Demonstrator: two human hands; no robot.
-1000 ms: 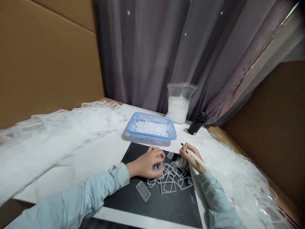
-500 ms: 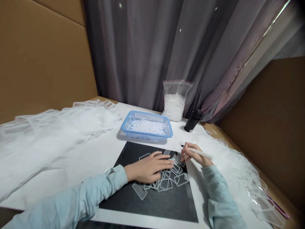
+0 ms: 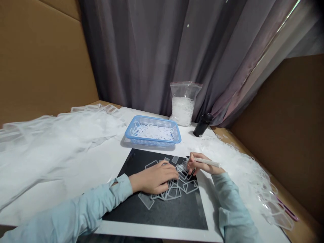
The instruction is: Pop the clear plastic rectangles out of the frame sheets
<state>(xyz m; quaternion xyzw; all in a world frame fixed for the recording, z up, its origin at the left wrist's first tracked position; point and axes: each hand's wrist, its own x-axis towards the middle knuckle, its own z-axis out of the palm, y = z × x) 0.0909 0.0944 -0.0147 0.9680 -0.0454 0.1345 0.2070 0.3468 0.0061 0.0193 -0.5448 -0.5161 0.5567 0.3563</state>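
Observation:
My left hand [image 3: 155,177] lies palm down on a cluster of clear plastic rectangular frames [image 3: 177,185] spread over a black mat [image 3: 157,209], its fingers stretched flat across them. My right hand [image 3: 201,165] is closed on a thin white stick-like tool [image 3: 206,162], whose tip points at the frames by the mat's right edge. A solid clear rectangle [image 3: 146,200] lies just below my left hand. Both sleeves are light blue.
A blue mesh basket [image 3: 152,130] with white plastic pieces stands behind the mat. A zip bag [image 3: 184,103] of white pieces and a black bottle [image 3: 201,124] stand by the grey curtain. Heaps of translucent plastic strips lie left [image 3: 50,135] and right [image 3: 243,168]. Brown cardboard walls enclose the table.
My left hand has gone from curled fingers over the frames to fingers laid flat on them. The right hand with the tool has shifted slightly towards the frames. The view has drifted left.

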